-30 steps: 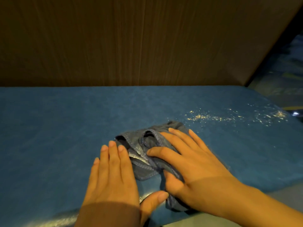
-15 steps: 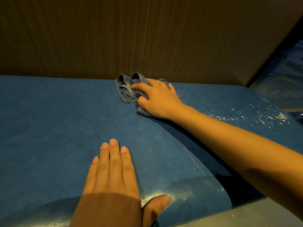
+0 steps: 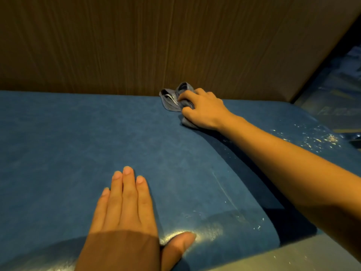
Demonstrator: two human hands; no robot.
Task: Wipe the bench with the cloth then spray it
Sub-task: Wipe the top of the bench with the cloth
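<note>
The bench (image 3: 64,145) is a wide blue padded surface filling the lower view. A crumpled grey-blue cloth (image 3: 171,99) lies at its far edge, against the wooden wall. My right hand (image 3: 203,110) is stretched out over the cloth, fingers curled into it and pressing it down on the bench. My left hand (image 3: 127,216) lies flat on the near part of the bench, palm down, fingers together and thumb out, holding nothing. No spray bottle is in view.
A brown wood-grain wall (image 3: 136,45) rises directly behind the bench. Pale crumbs (image 3: 320,138) are scattered on the bench's right end. A grey ledge (image 3: 293,259) runs along the near right corner. Dark floor shows at far right.
My right hand has pushed the cloth from beside my left hand away to the far edge by the wall, then slightly rightward. My left hand has stayed flat in place.
</note>
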